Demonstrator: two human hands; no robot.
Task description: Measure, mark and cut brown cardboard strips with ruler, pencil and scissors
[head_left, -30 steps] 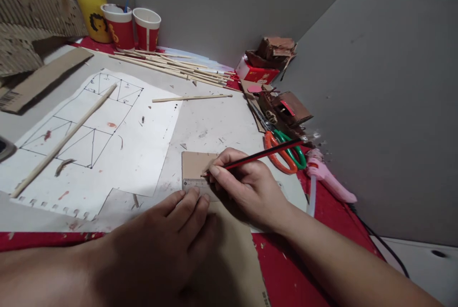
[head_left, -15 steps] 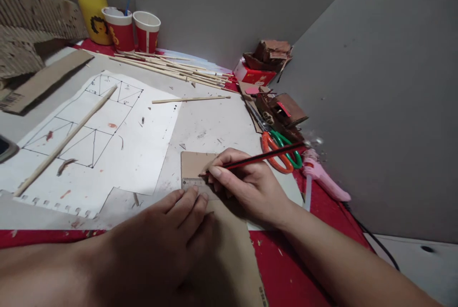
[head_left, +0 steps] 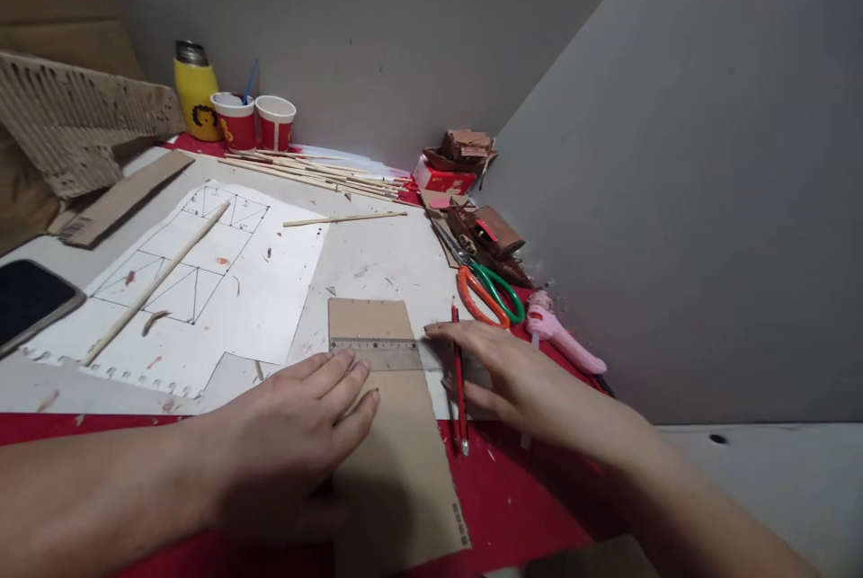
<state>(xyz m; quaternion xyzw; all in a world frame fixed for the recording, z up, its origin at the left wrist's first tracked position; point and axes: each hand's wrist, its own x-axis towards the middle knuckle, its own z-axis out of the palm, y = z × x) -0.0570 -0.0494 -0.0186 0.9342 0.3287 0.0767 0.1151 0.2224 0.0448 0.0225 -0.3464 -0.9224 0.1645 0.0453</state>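
Note:
My left hand [head_left: 303, 425] lies flat with its fingers spread, fingertips pressing the left end of a clear ruler [head_left: 397, 355] onto a strip of brown cardboard [head_left: 397, 470]. The ruler runs across the strip, close to its far end. Just right of the strip, my right hand [head_left: 512, 371] has its fingers stretched and apart. A red-and-black pencil [head_left: 460, 380] points away from me across these fingers; whether it rests fully on the table I cannot tell. The ruler's right end reaches toward the right hand.
A paper with a drawn truss [head_left: 270, 308] and a wooden stick [head_left: 162, 281] lies left, beside a phone [head_left: 37, 299]. Thin sticks [head_left: 316, 175], cups [head_left: 275, 121] and a yellow bottle [head_left: 195, 97] stand behind. Right are scissors [head_left: 482, 295] and a pink glue gun [head_left: 566, 340].
My right hand has moved right, off the ruler, and its writing grip has opened. The pencil has swung to point away from me. The left hand still presses the ruler; the view has shifted.

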